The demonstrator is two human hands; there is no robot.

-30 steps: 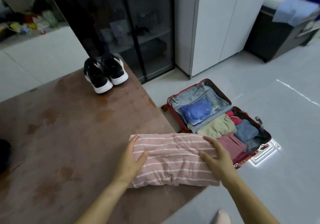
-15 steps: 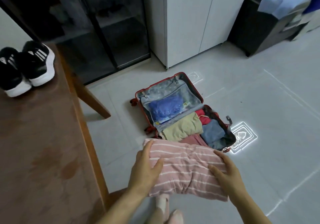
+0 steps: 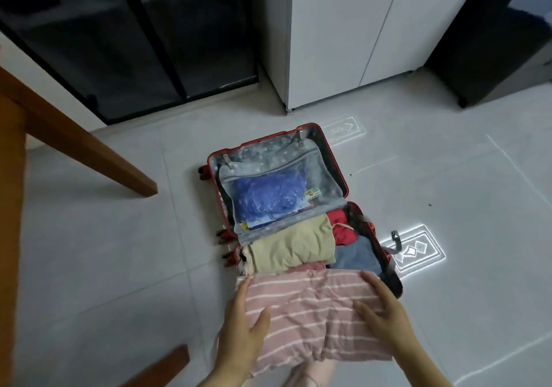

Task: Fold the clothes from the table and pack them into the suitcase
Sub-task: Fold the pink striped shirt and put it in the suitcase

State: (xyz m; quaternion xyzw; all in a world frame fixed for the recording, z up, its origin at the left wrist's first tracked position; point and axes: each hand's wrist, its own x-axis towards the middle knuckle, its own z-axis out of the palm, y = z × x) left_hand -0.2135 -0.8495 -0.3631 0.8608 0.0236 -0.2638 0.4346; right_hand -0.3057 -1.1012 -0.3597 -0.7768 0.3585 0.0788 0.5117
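Held between the left hand (image 3: 242,327) and the right hand (image 3: 385,321), fingers (image 3: 373,285) straight across its ends, the folded striped garment (image 3: 310,312) hovers at the open suitcase's (image 3: 339,162) near end; best lowered level onto the packed clothes (image 3: 292,249), pressing inward so the folds hold.

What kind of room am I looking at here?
Probably a room in a home: tiled floor, a white cupboard and a dark glass-fronted cabinet, and a red suitcase open on the floor near a wooden table.

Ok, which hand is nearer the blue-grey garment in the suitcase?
Right. The right hand sits just short of the blue-grey garment, at the right edge of the striped bundle; the left hand at its left edge.
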